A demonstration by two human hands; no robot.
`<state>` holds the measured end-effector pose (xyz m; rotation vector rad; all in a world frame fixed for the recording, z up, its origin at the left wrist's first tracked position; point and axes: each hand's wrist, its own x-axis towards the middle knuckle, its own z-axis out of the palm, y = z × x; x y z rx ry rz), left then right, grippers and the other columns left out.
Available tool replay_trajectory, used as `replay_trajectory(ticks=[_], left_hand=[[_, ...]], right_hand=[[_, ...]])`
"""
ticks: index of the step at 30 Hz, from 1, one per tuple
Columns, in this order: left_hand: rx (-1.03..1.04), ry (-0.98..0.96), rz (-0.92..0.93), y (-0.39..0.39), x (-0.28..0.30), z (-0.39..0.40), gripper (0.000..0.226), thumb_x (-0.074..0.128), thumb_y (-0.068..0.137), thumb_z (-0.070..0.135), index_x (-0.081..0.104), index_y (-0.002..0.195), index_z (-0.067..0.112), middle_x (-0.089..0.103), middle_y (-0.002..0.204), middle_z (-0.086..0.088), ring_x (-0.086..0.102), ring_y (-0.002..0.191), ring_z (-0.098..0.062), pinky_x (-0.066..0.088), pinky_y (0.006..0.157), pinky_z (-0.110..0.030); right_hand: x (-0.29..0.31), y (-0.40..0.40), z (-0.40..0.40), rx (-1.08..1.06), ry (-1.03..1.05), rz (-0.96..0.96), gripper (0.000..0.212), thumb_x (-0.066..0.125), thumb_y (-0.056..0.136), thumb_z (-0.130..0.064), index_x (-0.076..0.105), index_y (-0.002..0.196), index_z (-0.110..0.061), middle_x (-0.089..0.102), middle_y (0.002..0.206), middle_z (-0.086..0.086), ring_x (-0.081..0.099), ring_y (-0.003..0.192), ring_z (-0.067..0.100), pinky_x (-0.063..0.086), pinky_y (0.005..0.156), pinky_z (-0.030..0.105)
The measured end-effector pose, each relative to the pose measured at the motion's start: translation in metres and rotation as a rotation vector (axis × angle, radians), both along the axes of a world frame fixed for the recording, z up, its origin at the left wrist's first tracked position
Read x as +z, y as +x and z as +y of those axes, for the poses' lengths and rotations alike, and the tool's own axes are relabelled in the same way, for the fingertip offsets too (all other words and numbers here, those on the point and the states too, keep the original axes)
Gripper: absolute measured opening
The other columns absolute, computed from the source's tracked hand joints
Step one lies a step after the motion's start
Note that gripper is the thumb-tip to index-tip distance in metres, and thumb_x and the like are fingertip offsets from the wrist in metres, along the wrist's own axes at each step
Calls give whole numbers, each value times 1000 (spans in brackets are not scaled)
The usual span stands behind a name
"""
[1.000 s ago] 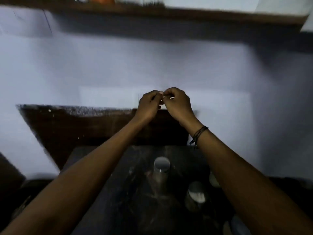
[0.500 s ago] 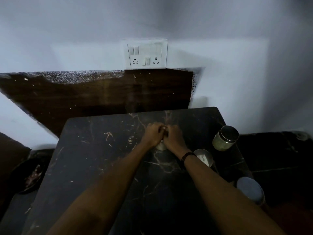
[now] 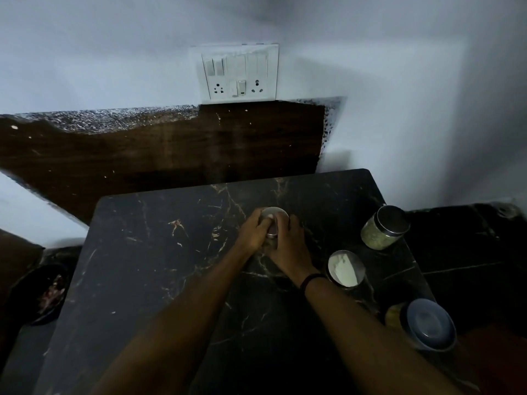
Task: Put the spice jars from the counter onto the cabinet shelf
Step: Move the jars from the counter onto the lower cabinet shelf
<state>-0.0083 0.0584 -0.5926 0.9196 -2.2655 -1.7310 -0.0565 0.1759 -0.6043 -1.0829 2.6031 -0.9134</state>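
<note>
Setting: dim kitchen corner, pale wall, white switchboard [image 3: 238, 72] above a dark wood panel [image 3: 159, 155]; black marble counter [image 3: 159, 280] with light veining

Item 1: steel-lidded spice jar [image 3: 274, 216], standing on the counter, clasped between both hands. Left hand [image 3: 253, 233] wraps it from the left, right hand [image 3: 288, 246] from the right; fingers of both curled round the body and pressed close together, lid showing above them

Item 2: jar of greenish spice with a dark lid [image 3: 383, 228], well to the right of the fingers, near the counter's edge

Item 3: open jar holding white powder [image 3: 345, 269], just beside the right wrist

Item 4: blue-lidded container [image 3: 429, 323], nearer the camera, right of the right forearm

Step in hand, as judged: securing one jar for pick-up. Shelf not in view

Next move calls for: a straight lift clear of the counter, jar kept upright, then a carry upward to the cabinet shelf
</note>
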Motion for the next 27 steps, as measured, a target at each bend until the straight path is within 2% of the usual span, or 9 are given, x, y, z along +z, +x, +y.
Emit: replay_trajectory(ticks=[4,8,10,13,15,16,19,23,27], left_hand=[[25,92,56,5,4,-2,33,39,106,30,57,128,13,64,121,-8,65,106,-18,55,88,-32],[189,212,72,12,16,-8,41,35,106,40,59,124,12,64,116,-8,66,103,-21,55,77,-29],[222,192,112,14,24,-8,40,33,107,38,63,113,13,67,110,-6,65,99,-18,54,77,-28],[271,182,116,14,33,-5,34,38,107,30,59,107,4,62,109,-15,61,98,-23,54,84,-40],[296,244,132,19,37,-3,30,42,105,29,56,109,2,60,109,-15,61,94,-20,54,76,-33],[294,285,153,23,39,-2,31,44,104,29,55,112,2,60,111,-16,62,93,-18,53,72,-29],[284,364,224,34,43,3,34,48,103,31,53,116,0,62,117,-18,65,97,-22,55,72,-30],[260,520,305,44,54,16,40,57,97,36,57,120,3,67,117,-16,69,100,-25,61,76,-37],[305,600,336,50,57,24,29,53,99,29,54,119,8,62,126,-21,64,113,-36,56,94,-56]], right_hand=[[4,-3,-7,-89,-164,-166,78,79,77,-31,36,141,-21,42,143,3,45,129,14,45,104,31],[16,-4,-1,-114,-323,-198,73,76,70,-37,37,131,-22,39,132,3,43,110,5,38,82,8],[22,-5,3,-128,-391,-174,61,73,70,-30,41,121,-22,42,124,2,44,106,6,39,80,10],[33,-5,5,-119,-515,-260,53,71,73,-17,40,116,-24,47,119,3,53,107,16,48,84,18],[40,-3,7,-109,-600,-387,50,67,79,-12,39,119,-23,52,121,7,58,109,19,53,88,28],[44,-2,8,-117,-637,-463,50,65,83,-11,38,122,-24,54,122,6,60,108,15,53,86,26],[53,-2,12,-155,-674,-593,39,57,92,-17,36,124,-28,56,115,-5,62,98,1,53,74,17],[61,-2,15,-201,-660,-749,19,45,101,-27,47,118,-20,59,111,1,63,98,16,49,71,26],[64,3,17,-213,-640,-838,27,35,104,-31,52,120,-16,63,109,6,65,96,19,51,66,24]])
